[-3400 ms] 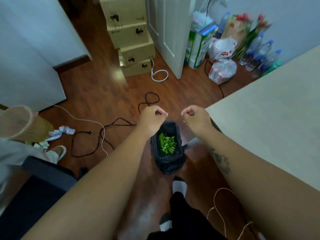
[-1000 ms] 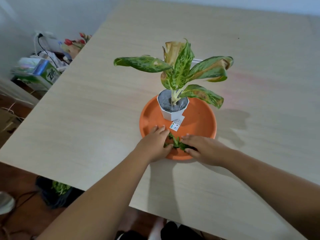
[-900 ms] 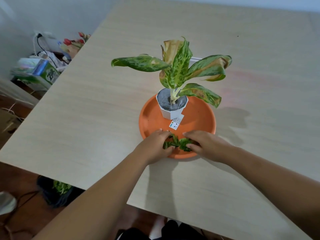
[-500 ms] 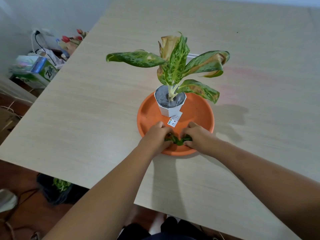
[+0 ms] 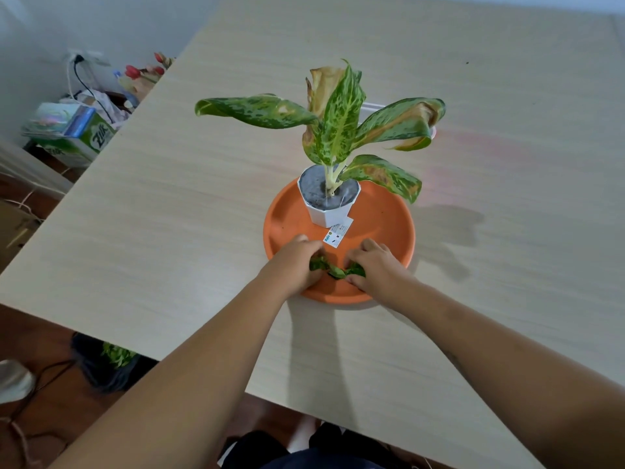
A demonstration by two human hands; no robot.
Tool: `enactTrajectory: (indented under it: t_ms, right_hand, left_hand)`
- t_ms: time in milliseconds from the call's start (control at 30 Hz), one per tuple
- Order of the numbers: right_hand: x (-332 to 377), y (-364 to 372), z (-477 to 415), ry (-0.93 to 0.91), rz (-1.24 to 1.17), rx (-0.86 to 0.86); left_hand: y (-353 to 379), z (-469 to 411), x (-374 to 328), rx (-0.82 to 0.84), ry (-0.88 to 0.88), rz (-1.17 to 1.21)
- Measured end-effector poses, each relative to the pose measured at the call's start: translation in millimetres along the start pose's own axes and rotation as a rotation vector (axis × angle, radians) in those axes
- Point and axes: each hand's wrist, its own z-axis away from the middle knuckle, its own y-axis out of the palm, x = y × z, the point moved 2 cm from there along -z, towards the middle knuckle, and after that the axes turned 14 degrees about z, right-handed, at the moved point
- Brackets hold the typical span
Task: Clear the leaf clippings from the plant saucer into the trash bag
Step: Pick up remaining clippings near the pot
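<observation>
Now tighter than a second ago. Left hand: flat-fingered on the rim then, fingers curled in at present, pinching the left end of the leaf clippings. Clippings: loose and spread before, bunched into one small green wad between the two hands, over the near edge of the plant saucer; lifted or resting, cannot tell. Right hand: likewise spread flat earlier, curled round the right end of the wad. Pot, plant and saucer unmoved. Further back, both hands down at the bag on the floor; up on the table at present.

Containers, left to right. Black trash bag: on the floor under the table's near-left edge, mouth open, green clippings already inside. Saucer: orange, round, shallow. Holds a white faceted pot toward its far side, with a small printed tag hanging from the pot, just beyond the fingertips. Pot: grey soil, one plant, mottled green leaves, several browned at the edges.

Surface and room. Far left, against a white wall: wall socket with black plug, green carton, red tulips beside the table's edge. Dark wooden floor below. Table: pale wood grain, wide, filling most of the view; shadows of arms and plant across it.
</observation>
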Motion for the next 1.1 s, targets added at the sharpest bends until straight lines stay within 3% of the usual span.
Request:
enactTrajectory:
  t_ms: [100, 267, 433, 600, 767, 1100]
  right_hand:
    - [-3.3, -2.6, 2.2, 0.032, 0.056, 0.005]
    - [15.6, 5.7, -1.7, 0.004, -0.008, -0.012]
    - [13.1, 8.2, -4.1, -0.038, -0.082, -0.071]
    - [5.7, -4.6, -7.4, -0.032, -0.041, 0.0]
    - [2.3, -13.7, -3.3, -0.065, 0.101, 0.174]
    - [8.5, 4.9, -4.1, -0.072, 0.0, -0.001]
  left_hand:
    - [-0.9, -0.2, -0.4, 0.028, -0.045, -0.108]
    - [3.2, -5.1, -4.8, 0.074, -0.031, -0.048]
    - [9.4, -6.3, -4.5, -0.007, 0.026, -0.02]
    - [3.4, -6.8, -9.8, 0.007, -0.002, -0.027]
    - [-11.2, -3.0, -9.8, 0.168, -0.096, -0.1]
    - [2.8, -2.7, -11.4, 0.082, 0.013, -0.14]
